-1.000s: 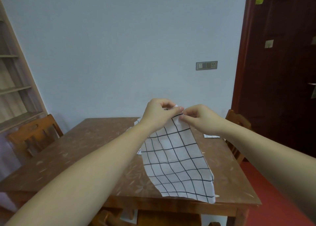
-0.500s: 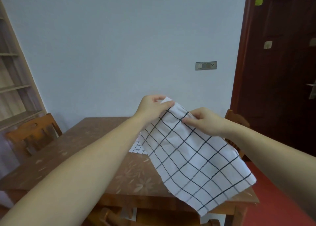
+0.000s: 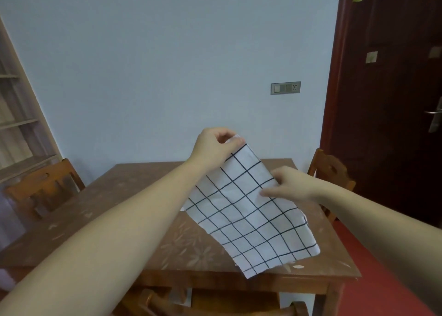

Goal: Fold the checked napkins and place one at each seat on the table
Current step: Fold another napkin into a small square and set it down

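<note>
A white napkin with a black check (image 3: 248, 217) hangs in the air above the brown wooden table (image 3: 134, 210), slanting down to the right. My left hand (image 3: 215, 148) pinches its top corner. Lower down, my right hand (image 3: 289, 184) lies blurred against the napkin's right edge, fingers on the cloth. A bit of another white cloth (image 3: 183, 208) peeks out behind the napkin's left edge, mostly hidden.
A wooden chair (image 3: 43, 189) stands at the table's left side, another chair (image 3: 332, 172) at the far right, and a chair back (image 3: 215, 308) below the near edge. A dark red door (image 3: 392, 100) is on the right, shelves (image 3: 16, 124) on the left.
My right hand has slid down along the napkin's right edge, away from my left hand. The napkin has spread out and swung to the right.
</note>
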Tool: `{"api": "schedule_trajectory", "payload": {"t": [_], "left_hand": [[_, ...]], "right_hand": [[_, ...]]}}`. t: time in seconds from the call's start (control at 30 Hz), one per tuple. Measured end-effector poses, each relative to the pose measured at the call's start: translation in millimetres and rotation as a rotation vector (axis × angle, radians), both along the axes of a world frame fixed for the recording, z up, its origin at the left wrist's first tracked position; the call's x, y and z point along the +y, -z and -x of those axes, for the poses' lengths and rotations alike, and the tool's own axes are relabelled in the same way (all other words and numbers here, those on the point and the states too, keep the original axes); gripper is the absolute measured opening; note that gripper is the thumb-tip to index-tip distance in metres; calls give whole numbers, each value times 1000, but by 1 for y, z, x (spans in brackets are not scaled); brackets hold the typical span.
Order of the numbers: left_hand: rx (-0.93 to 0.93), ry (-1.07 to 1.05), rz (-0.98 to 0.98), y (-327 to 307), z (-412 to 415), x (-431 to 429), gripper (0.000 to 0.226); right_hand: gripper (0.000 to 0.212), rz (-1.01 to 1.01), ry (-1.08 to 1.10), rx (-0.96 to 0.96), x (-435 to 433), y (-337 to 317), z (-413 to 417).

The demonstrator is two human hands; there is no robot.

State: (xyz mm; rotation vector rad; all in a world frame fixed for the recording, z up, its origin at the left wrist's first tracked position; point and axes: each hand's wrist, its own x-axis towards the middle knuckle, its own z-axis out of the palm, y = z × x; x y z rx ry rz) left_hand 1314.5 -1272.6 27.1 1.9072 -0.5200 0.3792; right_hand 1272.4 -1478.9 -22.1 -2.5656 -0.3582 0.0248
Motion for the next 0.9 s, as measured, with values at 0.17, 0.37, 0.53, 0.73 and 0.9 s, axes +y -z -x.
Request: {"api": "schedule_trajectory", "payload": {"t": [0.17,0.37,0.53,0.73,0.9], "left_hand": [[8,8,42,3,-4,2,12],[-354,5,-803,-2,9,-5,48],[-328,-48,-1122,8,2,-18,14],[-91,-137,-969,21,-20,23,18],[-2,-193,-1132,33,-27,30,21]], "right_hand": [[27,-212,-36,-56,14,-15,-3],[28,22,-74,-72,13,-15,-11],[40,86,-43,-131,8,-4,-17],[20,227,172,13,-47,24,-17],[12,81,153,-97,-46,24,-16]]}}
